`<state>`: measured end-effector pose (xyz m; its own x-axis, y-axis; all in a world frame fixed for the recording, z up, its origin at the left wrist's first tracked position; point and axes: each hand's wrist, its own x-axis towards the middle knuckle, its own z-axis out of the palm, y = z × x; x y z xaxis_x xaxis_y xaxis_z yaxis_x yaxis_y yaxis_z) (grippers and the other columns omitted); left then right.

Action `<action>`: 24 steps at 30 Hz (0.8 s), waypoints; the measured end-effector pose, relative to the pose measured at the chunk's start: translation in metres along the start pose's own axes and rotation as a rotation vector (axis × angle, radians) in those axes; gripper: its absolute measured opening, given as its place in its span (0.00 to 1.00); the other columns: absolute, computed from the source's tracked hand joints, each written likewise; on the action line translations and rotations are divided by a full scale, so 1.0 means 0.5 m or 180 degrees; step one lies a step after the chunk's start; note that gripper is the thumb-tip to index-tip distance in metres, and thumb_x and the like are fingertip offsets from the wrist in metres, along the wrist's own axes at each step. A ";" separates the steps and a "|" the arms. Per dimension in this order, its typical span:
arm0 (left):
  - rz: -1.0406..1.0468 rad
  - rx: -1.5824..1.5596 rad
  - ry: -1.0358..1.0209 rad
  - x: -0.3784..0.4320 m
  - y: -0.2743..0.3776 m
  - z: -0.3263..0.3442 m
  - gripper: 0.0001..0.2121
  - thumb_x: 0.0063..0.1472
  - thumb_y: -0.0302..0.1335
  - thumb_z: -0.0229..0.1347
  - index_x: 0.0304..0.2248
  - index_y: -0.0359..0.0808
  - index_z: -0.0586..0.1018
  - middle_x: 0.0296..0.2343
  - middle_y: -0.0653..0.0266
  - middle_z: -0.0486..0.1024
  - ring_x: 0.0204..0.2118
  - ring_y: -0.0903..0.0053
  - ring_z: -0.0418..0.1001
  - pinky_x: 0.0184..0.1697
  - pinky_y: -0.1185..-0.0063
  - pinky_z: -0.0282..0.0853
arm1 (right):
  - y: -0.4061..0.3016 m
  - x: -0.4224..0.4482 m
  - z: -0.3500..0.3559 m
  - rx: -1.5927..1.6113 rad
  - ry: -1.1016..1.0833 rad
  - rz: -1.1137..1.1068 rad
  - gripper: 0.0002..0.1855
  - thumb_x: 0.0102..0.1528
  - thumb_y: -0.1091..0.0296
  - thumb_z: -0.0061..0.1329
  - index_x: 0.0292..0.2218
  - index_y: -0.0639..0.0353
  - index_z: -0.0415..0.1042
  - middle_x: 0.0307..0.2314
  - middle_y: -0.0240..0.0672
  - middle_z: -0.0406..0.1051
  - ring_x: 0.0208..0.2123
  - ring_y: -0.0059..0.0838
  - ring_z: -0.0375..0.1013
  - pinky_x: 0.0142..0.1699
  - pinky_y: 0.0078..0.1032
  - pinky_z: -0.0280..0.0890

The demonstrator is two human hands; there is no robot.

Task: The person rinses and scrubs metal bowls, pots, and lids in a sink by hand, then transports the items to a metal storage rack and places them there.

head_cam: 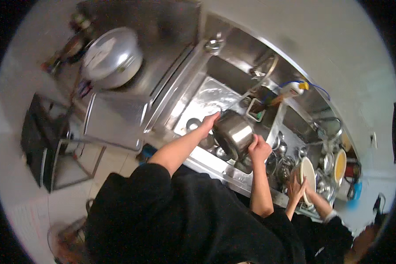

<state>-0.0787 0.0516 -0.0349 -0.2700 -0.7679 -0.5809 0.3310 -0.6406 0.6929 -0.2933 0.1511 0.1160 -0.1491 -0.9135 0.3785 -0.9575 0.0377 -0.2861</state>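
Observation:
A stainless steel pot [235, 131] is tilted on its side over the left sink basin [217, 90]. My left hand [210, 124] grips it on the left, near its dark end. On the other side my right hand [259, 148] holds it by the edge. Below and left of the pot, a small round metal dish [193, 124] lies in the basin. More metal ware, including a bowl [221, 153], is partly hidden beneath the pot. Behind it, a faucet with a pale hose [271, 69] reaches over the basin.
To the right, a co-worker's hands [296, 189] hold a cream-coloured round bowl [308, 178] over the second basin, among metal utensils. A white bottle with a yellow cap [292, 89] stands behind the divider. A large lidded pot [114, 59] and a tray [116, 120] are at left.

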 end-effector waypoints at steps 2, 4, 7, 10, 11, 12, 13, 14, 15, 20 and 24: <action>-0.0168 0.0074 0.0130 -0.075 0.013 0.023 0.26 0.59 0.50 0.46 0.48 0.40 0.73 0.45 0.65 0.71 0.47 0.75 0.67 0.53 0.76 0.54 | 0.052 -0.029 0.033 0.0371 0.0205 0.0284 0.11 0.54 0.59 0.44 0.24 0.51 0.75 0.14 0.43 0.69 0.17 0.47 0.69 0.22 0.37 0.61; -0.0110 -0.0099 0.0003 -0.115 0.058 0.004 0.26 0.60 0.51 0.45 0.47 0.39 0.73 0.44 0.64 0.71 0.46 0.75 0.67 0.52 0.75 0.56 | 0.034 -0.017 0.035 0.0933 0.0416 0.0393 0.14 0.55 0.60 0.43 0.23 0.54 0.75 0.15 0.44 0.69 0.18 0.47 0.70 0.23 0.37 0.61; 0.0922 -0.0171 -0.0093 -0.166 0.091 -0.055 0.25 0.61 0.50 0.43 0.47 0.37 0.73 0.43 0.65 0.72 0.45 0.76 0.68 0.51 0.75 0.58 | 0.006 0.012 0.057 0.2070 0.0269 0.0632 0.20 0.58 0.58 0.42 0.21 0.63 0.70 0.11 0.36 0.67 0.13 0.25 0.62 0.20 0.27 0.57; 0.1365 0.0085 -0.0181 -0.283 0.169 -0.082 0.21 0.64 0.40 0.44 0.51 0.35 0.68 0.48 0.66 0.68 0.53 0.77 0.61 0.54 0.77 0.55 | -0.050 0.039 0.027 0.2567 -0.0426 0.0970 0.23 0.60 0.57 0.40 0.20 0.66 0.68 0.11 0.27 0.63 0.15 0.16 0.58 0.20 0.21 0.53; 0.1694 0.0322 -0.0181 -0.325 0.195 -0.089 0.23 0.62 0.39 0.46 0.52 0.35 0.66 0.49 0.64 0.67 0.55 0.77 0.58 0.56 0.76 0.53 | -0.091 0.052 0.015 0.2660 -0.0491 0.0942 0.23 0.61 0.58 0.39 0.20 0.65 0.67 0.14 0.23 0.62 0.17 0.14 0.58 0.22 0.16 0.51; 0.1733 0.0307 -0.0187 -0.363 0.236 -0.087 0.23 0.62 0.39 0.46 0.52 0.35 0.66 0.49 0.64 0.67 0.55 0.77 0.58 0.56 0.76 0.53 | -0.116 0.066 0.032 0.3032 -0.0516 0.1043 0.23 0.61 0.58 0.39 0.20 0.65 0.68 0.14 0.23 0.63 0.17 0.14 0.57 0.22 0.17 0.51; 0.2140 0.0416 -0.0017 -0.402 0.277 -0.088 0.24 0.61 0.37 0.49 0.53 0.34 0.65 0.49 0.63 0.66 0.54 0.77 0.60 0.56 0.77 0.53 | -0.139 0.081 0.059 0.3401 -0.0552 0.1151 0.23 0.61 0.57 0.40 0.21 0.65 0.68 0.15 0.23 0.63 0.18 0.13 0.57 0.23 0.17 0.51; 0.2546 0.0523 0.0183 -0.427 0.299 -0.106 0.26 0.59 0.35 0.52 0.54 0.34 0.63 0.50 0.62 0.65 0.52 0.77 0.62 0.56 0.77 0.54 | -0.160 0.097 0.091 0.3242 -0.0736 0.1100 0.23 0.61 0.57 0.39 0.22 0.66 0.69 0.15 0.23 0.64 0.19 0.13 0.57 0.23 0.18 0.51; 0.2946 0.0906 0.0636 -0.433 0.315 -0.141 0.27 0.58 0.34 0.53 0.55 0.33 0.61 0.51 0.61 0.63 0.52 0.76 0.62 0.55 0.77 0.55 | -0.209 0.112 0.133 0.3742 -0.0791 0.1155 0.23 0.60 0.53 0.40 0.24 0.65 0.70 0.15 0.23 0.64 0.19 0.15 0.57 0.23 0.19 0.51; 0.2194 -0.0717 0.2090 -0.485 0.330 -0.376 0.25 0.56 0.34 0.55 0.51 0.32 0.65 0.47 0.59 0.68 0.49 0.73 0.65 0.52 0.76 0.60 | -0.522 0.126 0.259 0.3203 -0.2403 0.1466 0.24 0.58 0.48 0.40 0.29 0.62 0.74 0.17 0.30 0.68 0.17 0.19 0.62 0.19 0.21 0.54; 0.1858 -0.1335 0.2197 -0.518 0.302 -0.628 0.23 0.55 0.34 0.56 0.48 0.31 0.68 0.44 0.59 0.69 0.46 0.71 0.67 0.49 0.73 0.63 | -0.739 0.069 0.425 0.3139 -0.2678 0.1042 0.22 0.58 0.53 0.41 0.25 0.63 0.74 0.14 0.32 0.67 0.17 0.23 0.66 0.21 0.25 0.59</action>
<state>0.3252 0.1555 0.0862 0.5777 -0.7055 -0.4105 0.5730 -0.0076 0.8195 0.1076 0.0196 0.0476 0.2020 -0.9021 -0.3813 -0.2765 0.3210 -0.9058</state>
